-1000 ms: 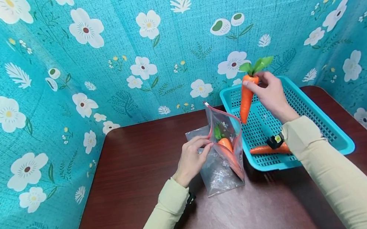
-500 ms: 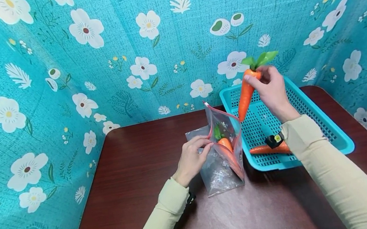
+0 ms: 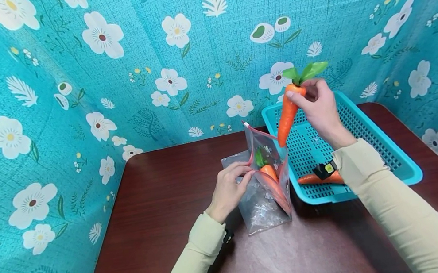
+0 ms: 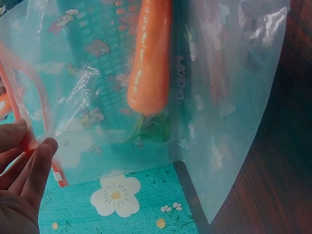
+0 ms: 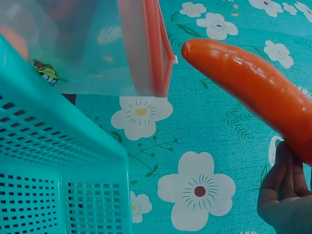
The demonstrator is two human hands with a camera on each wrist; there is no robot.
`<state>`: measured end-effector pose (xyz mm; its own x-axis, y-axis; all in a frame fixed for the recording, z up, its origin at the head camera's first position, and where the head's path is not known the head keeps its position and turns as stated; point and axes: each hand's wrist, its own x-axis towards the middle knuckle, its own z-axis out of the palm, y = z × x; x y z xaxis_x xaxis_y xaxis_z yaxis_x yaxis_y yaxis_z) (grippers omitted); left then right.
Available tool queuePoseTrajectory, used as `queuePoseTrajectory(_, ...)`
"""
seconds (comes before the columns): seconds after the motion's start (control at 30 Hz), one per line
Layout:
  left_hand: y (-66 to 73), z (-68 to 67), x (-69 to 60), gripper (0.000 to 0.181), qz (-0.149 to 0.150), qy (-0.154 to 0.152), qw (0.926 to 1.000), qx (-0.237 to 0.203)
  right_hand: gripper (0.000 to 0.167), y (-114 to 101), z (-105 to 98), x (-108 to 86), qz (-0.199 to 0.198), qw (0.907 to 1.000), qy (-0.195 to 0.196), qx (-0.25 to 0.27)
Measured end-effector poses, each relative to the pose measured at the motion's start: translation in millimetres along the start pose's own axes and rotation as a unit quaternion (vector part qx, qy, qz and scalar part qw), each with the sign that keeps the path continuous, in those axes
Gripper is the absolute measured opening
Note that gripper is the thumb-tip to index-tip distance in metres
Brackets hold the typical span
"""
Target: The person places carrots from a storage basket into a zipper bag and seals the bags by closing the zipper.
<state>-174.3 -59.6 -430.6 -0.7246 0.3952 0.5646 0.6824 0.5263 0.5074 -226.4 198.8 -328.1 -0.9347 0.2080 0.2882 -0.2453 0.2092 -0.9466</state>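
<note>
My right hand (image 3: 322,108) pinches a carrot (image 3: 289,113) just below its green leaves, tip pointing down, above the left side of the turquoise basket (image 3: 394,149). The tip hangs at the right edge of the open mouth of a clear zip bag (image 3: 265,211). With thumb and fingertips, my left hand (image 3: 229,188) pinches the bag's red zip edge. Inside the bag lies another carrot (image 4: 151,63), its leaves toward the mouth. In the right wrist view the held carrot (image 5: 248,83) is apart from the red zip (image 5: 155,48).
One more carrot (image 3: 319,179) lies in the basket, partly hidden by the right wrist's camera (image 3: 325,169). Bag and basket stand side by side on a dark wooden table (image 3: 163,213). A blue flowered cloth (image 3: 197,85) hangs behind and at both sides.
My right hand first rose slightly, then shifted left with the carrot, bringing its tip over to the bag's mouth. My left hand and the bag have stayed put.
</note>
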Motion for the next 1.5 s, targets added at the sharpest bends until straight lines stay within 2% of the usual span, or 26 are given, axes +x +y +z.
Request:
queuePoseTrajectory(0.33,0.0,-1.2,0.6,0.013,0.004,-0.001,1.0000,-0.007,0.042,-6,5,-2.8,-0.008,0.9995,-0.022,-0.022)
queuePoseTrajectory(0.67,-0.2,-0.9,0.7,0.012,0.005,-0.001,1.0000,-0.006,0.049,-11,9,-8.8,-0.016,0.9958,-0.052,-0.073)
queuePoseTrajectory(0.87,0.1,-1.7,0.9,0.010,0.006,-0.004,1.0000,-0.004,0.054,-13,12,-13.5,-0.005,0.9868,-0.087,-0.136)
queuePoseTrajectory(1.1,-0.4,-2.0,0.1,0.010,0.011,0.000,0.9999,0.002,0.064,-12,17,-17.0,0.014,0.9762,-0.126,-0.176)
queuePoseTrajectory(1.5,-0.9,-1.9,1.4,0.011,0.020,0.006,0.9998,0.003,0.055,-6,24,-23.6,0.011,0.9619,-0.169,-0.215)
